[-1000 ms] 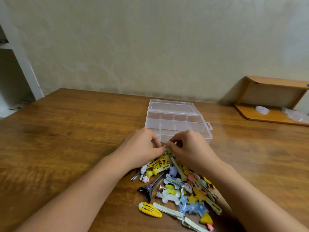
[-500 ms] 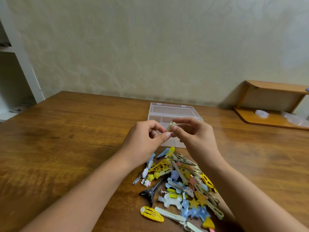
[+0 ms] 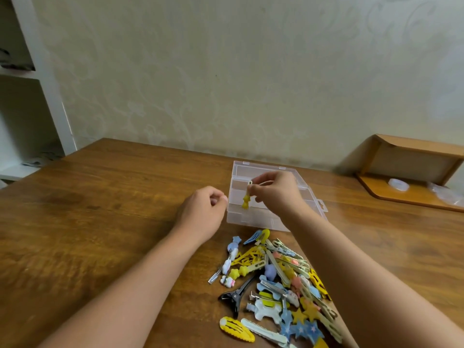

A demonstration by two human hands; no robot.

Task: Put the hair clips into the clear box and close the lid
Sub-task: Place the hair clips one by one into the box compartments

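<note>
Head view: right hand [image 3: 277,192] pinches a yellow hair clip [image 3: 246,200] above the open clear box [image 3: 253,217]; left hand [image 3: 203,214], loosely curled, holds nothing beside the box. Remaining hair clips [image 3: 281,280] lie heaped near the surface's [image 3: 113,222] front edge.

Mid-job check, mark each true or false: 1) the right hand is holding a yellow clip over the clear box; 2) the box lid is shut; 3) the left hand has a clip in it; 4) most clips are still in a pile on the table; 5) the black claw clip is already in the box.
1) True: the right hand pinches a yellow clip above the clear box.
2) False: the lid lies open behind the box.
3) False: the left hand is loosely curled beside the box and holds nothing visible.
4) True: the pile of clips lies on the table in front of the box.
5) False: the black claw clip is on the table, at the pile's left edge.
</note>
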